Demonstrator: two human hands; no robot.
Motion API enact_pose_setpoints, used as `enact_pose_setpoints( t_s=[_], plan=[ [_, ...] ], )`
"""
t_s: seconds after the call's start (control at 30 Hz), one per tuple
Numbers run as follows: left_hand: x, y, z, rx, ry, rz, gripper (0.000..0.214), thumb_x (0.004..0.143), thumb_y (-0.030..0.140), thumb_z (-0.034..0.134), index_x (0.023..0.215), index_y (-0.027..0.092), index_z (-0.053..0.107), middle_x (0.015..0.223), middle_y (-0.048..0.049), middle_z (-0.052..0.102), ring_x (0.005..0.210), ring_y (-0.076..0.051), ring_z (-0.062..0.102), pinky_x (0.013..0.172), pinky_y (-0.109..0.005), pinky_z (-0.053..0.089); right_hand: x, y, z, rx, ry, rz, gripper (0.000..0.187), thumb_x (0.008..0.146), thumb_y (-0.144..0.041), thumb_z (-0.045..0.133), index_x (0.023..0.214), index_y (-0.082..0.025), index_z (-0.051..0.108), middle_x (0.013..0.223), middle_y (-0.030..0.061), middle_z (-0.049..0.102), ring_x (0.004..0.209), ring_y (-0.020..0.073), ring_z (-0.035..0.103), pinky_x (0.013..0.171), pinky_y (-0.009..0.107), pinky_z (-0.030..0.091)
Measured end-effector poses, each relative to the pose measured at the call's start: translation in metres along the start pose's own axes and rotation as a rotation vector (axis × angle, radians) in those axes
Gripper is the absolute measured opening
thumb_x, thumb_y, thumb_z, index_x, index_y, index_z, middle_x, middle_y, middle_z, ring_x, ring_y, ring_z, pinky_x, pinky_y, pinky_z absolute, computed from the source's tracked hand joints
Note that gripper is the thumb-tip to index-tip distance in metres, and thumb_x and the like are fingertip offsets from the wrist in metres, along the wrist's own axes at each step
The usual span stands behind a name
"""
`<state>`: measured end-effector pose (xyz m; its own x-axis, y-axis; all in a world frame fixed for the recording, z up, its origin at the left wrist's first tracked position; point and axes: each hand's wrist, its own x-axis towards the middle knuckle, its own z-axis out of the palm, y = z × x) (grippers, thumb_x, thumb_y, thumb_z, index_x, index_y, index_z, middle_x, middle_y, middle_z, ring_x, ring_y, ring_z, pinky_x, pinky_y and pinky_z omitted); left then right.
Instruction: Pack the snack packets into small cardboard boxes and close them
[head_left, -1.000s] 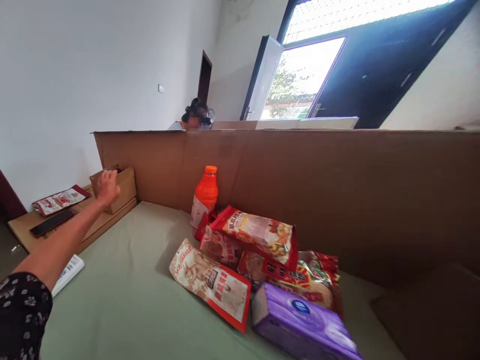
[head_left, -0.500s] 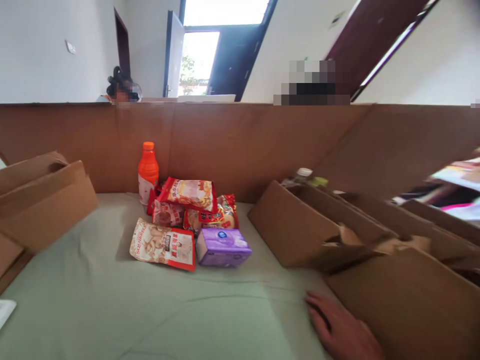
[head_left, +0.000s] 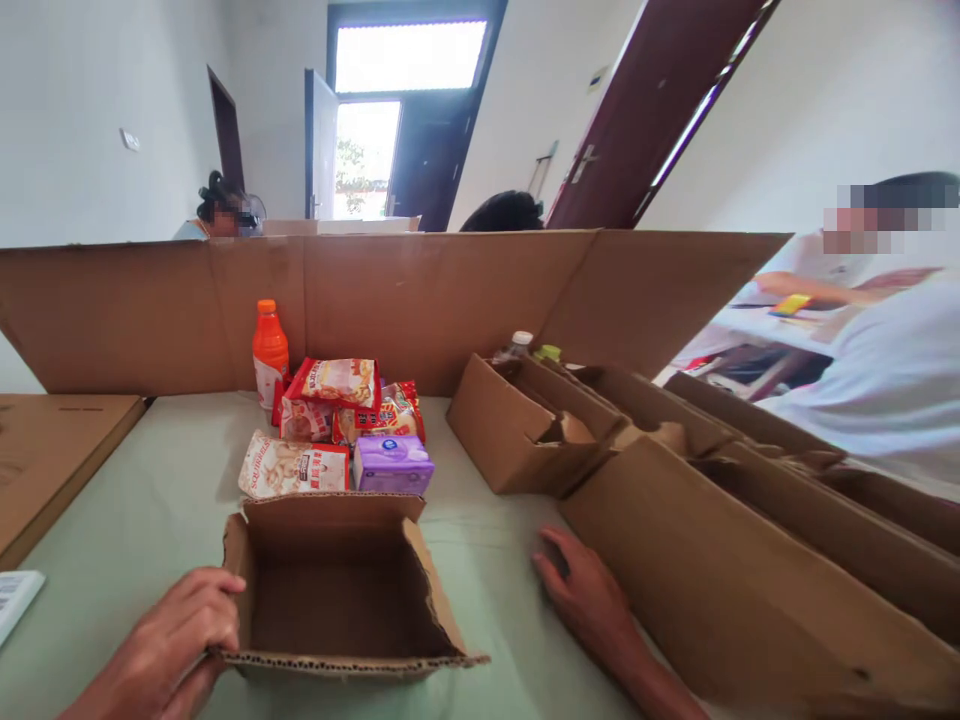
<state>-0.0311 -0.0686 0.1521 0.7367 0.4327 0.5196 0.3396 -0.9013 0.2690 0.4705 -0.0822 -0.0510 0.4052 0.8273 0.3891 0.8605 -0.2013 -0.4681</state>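
Observation:
An open-topped cardboard box (head_left: 337, 600) stands in front of me on the pale green cloth. My left hand (head_left: 187, 620) grips its left wall near the front corner, fingers over the edge. My right hand (head_left: 577, 575) lies on the cloth to the right of this box, holding nothing, thumb and fingers apart. Just behind the box are a white and red snack pouch (head_left: 292, 467) and a purple tissue pack (head_left: 394, 465). Further back lie a red snack bag (head_left: 337, 382) on top of other packets and a red and yellow snack bag (head_left: 382, 413).
An orange bottle (head_left: 270, 350) stands at the back before a cardboard partition (head_left: 420, 310). Several open boxes line the right, one nearest box (head_left: 675, 570) beside my right arm. Flat cardboard (head_left: 67, 450) lies at left, a white object (head_left: 19, 598) nearer. Other people sit beyond.
The cardboard box has come from the left to the middle in front of me, with my left hand now in view on it. The camera view has shifted; my right hand stays by the boxes.

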Motion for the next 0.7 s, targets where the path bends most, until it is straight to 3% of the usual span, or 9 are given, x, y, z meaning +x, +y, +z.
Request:
enact_pose_setpoints(
  t_s=[0.1, 0.2, 0.27, 0.33, 0.43, 0.57, 0.63, 0.7],
  plan=[
    [0.017, 0.007, 0.009, 0.019, 0.003, 0.045, 0.031, 0.084, -0.004, 0.043, 0.094, 0.024, 0.053, 0.077, -0.001, 0.069, 0.09, -0.017, 0.072, 0.092, -0.027, 0.059, 0.017, -0.021, -0.007, 0.034, 0.013, -0.056, 0.039, 0.085, -0.041, 0.04, 0.105, -0.02, 0.066, 0.124, 0.017, 0.069, 0.118, 0.0294, 0.064, 0.104, 0.047, 0.049],
    [0.022, 0.005, 0.01, 0.055, 0.047, 0.052, 0.03, 0.084, -0.003, 0.045, 0.095, 0.023, 0.056, 0.084, -0.0035, 0.072, 0.099, -0.018, 0.072, 0.091, -0.026, 0.06, 0.049, -0.071, -0.02, 0.032, -0.027, -0.214, 0.045, 0.089, -0.039, 0.046, 0.125, -0.016, 0.061, 0.144, 0.017, 0.058, 0.133, 0.0277, 0.054, 0.112, 0.046, 0.041],
    [0.02, 0.004, 0.01, 0.078, 0.053, 0.017, 0.03, 0.085, -0.002, 0.048, 0.097, 0.022, 0.059, 0.091, -0.0051, 0.074, 0.107, -0.019, 0.071, 0.091, -0.026, 0.06, 0.076, -0.115, -0.027, -0.034, -0.138, -0.371, 0.055, 0.088, -0.037, 0.054, 0.139, -0.015, 0.053, 0.152, 0.0181, 0.049, 0.138, 0.0303, 0.048, 0.11, 0.049, 0.04],
    [0.017, 0.005, 0.01, 0.097, 0.023, -0.022, 0.03, 0.085, -0.002, 0.05, 0.099, 0.023, 0.06, 0.098, -0.0058, 0.074, 0.112, -0.02, 0.069, 0.093, -0.028, 0.06, 0.101, -0.156, -0.026, -0.122, -0.331, -0.5, 0.074, 0.084, -0.037, 0.065, 0.15, -0.014, 0.041, 0.157, 0.0197, 0.042, 0.144, 0.033, 0.04, 0.11, 0.051, 0.038],
    [0.011, 0.013, 0.011, 0.087, -0.01, -0.074, 0.031, 0.086, -0.002, 0.05, 0.099, 0.023, 0.062, 0.104, -0.0069, 0.073, 0.118, -0.021, 0.066, 0.097, -0.032, 0.058, 0.125, -0.194, -0.009, -0.122, -0.477, -0.541, 0.086, 0.072, -0.031, 0.078, 0.148, -0.012, 0.044, 0.149, 0.0213, 0.052, 0.137, 0.0369, 0.047, 0.109, 0.052, 0.037],
    [0.003, 0.021, 0.013, 0.06, -0.029, -0.169, 0.031, 0.087, -0.004, 0.047, 0.094, 0.022, 0.063, 0.104, -0.007, 0.072, 0.122, -0.023, 0.062, 0.099, -0.036, 0.056, 0.129, -0.196, 0.002, -0.106, -0.534, -0.485, 0.07, 0.07, -0.022, 0.078, 0.135, -0.01, 0.057, 0.129, 0.0217, 0.067, 0.12, 0.0395, 0.06, 0.102, 0.054, 0.041],
    [0.001, 0.022, 0.014, 0.048, -0.036, -0.171, 0.031, 0.087, -0.004, 0.048, 0.093, 0.021, 0.063, 0.105, -0.0069, 0.072, 0.123, -0.023, 0.061, 0.099, -0.036, 0.056, 0.125, -0.185, -0.016, -0.101, -0.515, -0.419, 0.06, 0.077, -0.029, 0.073, 0.131, -0.008, 0.058, 0.118, 0.0208, 0.071, 0.107, 0.0365, 0.066, 0.093, 0.051, 0.048],
    [0.001, 0.02, 0.016, 0.031, -0.026, -0.147, 0.03, 0.086, -0.005, 0.048, 0.095, 0.02, 0.063, 0.105, -0.0071, 0.072, 0.123, -0.023, 0.061, 0.1, -0.036, 0.056, 0.119, -0.176, -0.05, 0.023, -0.435, -0.305, 0.059, 0.087, -0.04, 0.062, 0.136, -0.007, 0.052, 0.114, 0.0193, 0.072, 0.094, 0.0302, 0.07, 0.08, 0.044, 0.054]
  ],
)
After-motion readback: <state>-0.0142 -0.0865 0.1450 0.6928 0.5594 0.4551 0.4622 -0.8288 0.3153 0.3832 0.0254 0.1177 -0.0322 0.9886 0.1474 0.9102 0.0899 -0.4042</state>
